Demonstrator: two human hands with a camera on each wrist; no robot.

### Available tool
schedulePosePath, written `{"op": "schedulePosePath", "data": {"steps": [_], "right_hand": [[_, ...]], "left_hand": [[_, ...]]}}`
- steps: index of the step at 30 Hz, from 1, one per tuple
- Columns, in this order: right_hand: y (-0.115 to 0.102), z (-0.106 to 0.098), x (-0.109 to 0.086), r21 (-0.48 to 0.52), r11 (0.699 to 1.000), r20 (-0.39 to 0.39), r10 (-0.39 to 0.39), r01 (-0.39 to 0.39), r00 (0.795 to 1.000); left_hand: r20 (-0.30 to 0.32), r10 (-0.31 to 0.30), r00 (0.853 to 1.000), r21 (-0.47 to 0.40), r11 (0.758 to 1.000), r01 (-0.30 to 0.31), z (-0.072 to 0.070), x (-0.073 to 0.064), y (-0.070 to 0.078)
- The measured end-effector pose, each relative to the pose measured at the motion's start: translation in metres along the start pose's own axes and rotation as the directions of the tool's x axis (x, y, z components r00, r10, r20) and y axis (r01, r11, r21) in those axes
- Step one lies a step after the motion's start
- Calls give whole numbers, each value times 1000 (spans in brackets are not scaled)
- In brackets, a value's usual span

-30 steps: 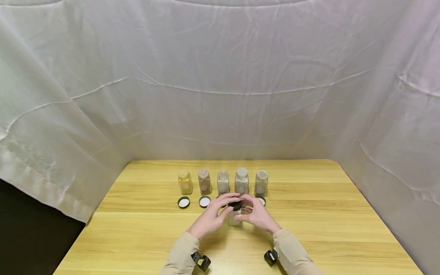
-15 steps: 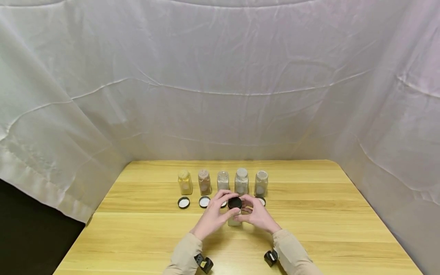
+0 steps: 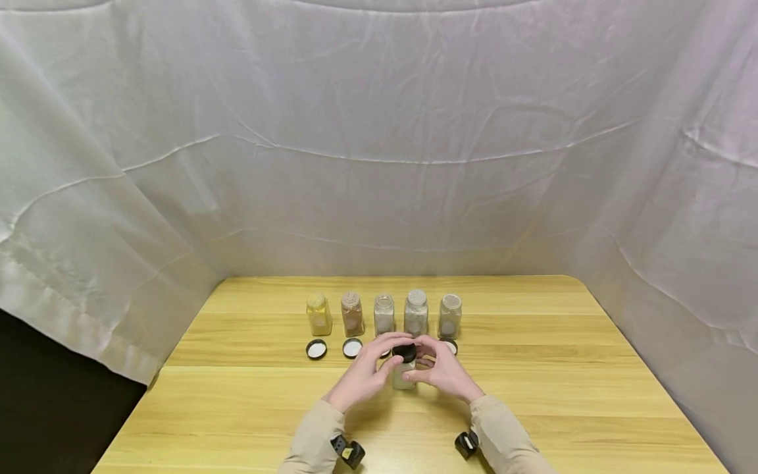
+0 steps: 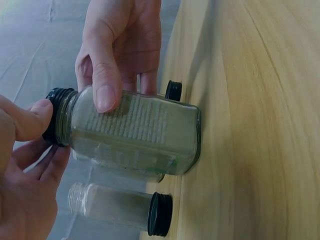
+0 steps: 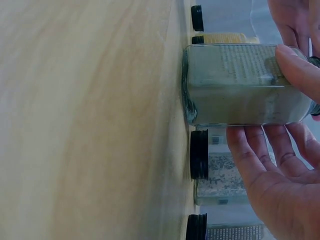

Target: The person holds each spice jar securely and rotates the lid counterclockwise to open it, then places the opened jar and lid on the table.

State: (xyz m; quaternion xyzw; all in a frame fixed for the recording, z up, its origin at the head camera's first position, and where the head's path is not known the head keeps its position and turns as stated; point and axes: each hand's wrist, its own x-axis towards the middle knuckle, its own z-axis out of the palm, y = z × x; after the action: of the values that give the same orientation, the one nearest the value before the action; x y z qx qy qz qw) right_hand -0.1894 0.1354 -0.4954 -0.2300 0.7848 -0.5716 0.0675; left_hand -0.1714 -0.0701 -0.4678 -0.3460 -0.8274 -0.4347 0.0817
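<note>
A square glass spice jar (image 4: pixel 135 130) of pale greenish-grey powder stands upright on the table, a ribbed black lid (image 4: pixel 59 112) on its mouth. My left hand (image 3: pixel 368 370) grips this lid from the left, thumb at the near side and fingers over the far rim. Glass thread shows just below the lid in the left wrist view. My right hand (image 3: pixel 443 370) holds the jar's body from the right, its thumb on one face and its fingers (image 5: pixel 245 155) along another.
Behind stands a row of lidless jars: yellow (image 3: pixel 320 316), reddish-brown (image 3: pixel 353 317), pale (image 3: pixel 384 317), and two greyish ones (image 3: pixel 416 317). Black lids with white liners lie before them, such as the leftmost lid (image 3: pixel 316 349). Grey cloth (image 3: pixel 379 197) hangs around the wooden table (image 3: pixel 562 395).
My left hand has turned on the lid one way and back, its fingers shifting off the lid's top and over it again. The right hand and the jar have kept their place.
</note>
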Motion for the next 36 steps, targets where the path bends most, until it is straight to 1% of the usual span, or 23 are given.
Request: {"op": "schedulePosePath", "data": {"steps": [3, 6, 8, 11, 13, 17, 19, 21, 23, 25, 26, 28, 30, 33, 35, 36], "right_hand": [[0, 0, 0, 8, 1000, 1, -7, 7, 1000], [0, 0, 1, 24, 1000, 3, -6, 6, 1000], [0, 1, 0, 34, 999, 3, -2, 2, 1000], [0, 0, 0, 23, 1000, 1, -11, 11, 1000], [0, 0, -1, 14, 1000, -1, -19, 19, 1000], [0, 0, 0, -3, 1000, -4, -22, 22, 1000], [0, 0, 0, -4, 1000, -3, -19, 19, 1000], [0, 0, -1, 7, 1000, -3, -10, 10, 1000], [1, 0, -1, 14, 1000, -1, -8, 8, 1000], [1, 0, -1, 15, 1000, 0, -10, 10, 1000], [1, 0, -1, 13, 1000, -1, -12, 12, 1000], [1, 0, -1, 7, 1000, 1, -19, 19, 1000], [1, 0, -1, -1, 1000, -1, -27, 27, 1000], [1, -1, -1, -7, 999, 0, -36, 36, 999], [0, -1, -1, -11, 999, -2, -39, 38, 999], [1, -1, -1, -12, 999, -2, -36, 36, 999]], "left_hand": [[-55, -39, 998, 14, 999, 40, 2, 0, 1], [-91, -96, 991, 6, 995, 97, 3, 1, 3], [-97, -121, 988, -7, 993, 121, 2, 1, 5], [-83, -136, 987, -17, 991, 135, 1, 0, 6], [-64, -122, 990, -18, 992, 121, 0, -1, 6], [-7, -44, 999, -38, 998, 44, -2, -1, 3], [16, -5, 1000, -45, 999, 6, -3, -1, 2], [23, 21, 1000, -47, 999, -20, -3, -1, 1], [9, 33, 999, -29, 999, -32, -2, -1, 1], [-18, 20, 1000, -14, 1000, -20, -1, -1, 1], [-33, 3, 999, -9, 1000, -4, 0, -1, 1], [-59, -40, 997, -5, 999, 40, 0, -1, 2], [-71, -86, 994, -12, 996, 85, 1, 0, 2], [-65, -130, 989, -28, 991, 128, 1, 0, 3], [-51, -132, 990, -36, 991, 130, 0, 0, 4], [-45, -123, 991, -37, 992, 121, -1, 0, 4]]}}
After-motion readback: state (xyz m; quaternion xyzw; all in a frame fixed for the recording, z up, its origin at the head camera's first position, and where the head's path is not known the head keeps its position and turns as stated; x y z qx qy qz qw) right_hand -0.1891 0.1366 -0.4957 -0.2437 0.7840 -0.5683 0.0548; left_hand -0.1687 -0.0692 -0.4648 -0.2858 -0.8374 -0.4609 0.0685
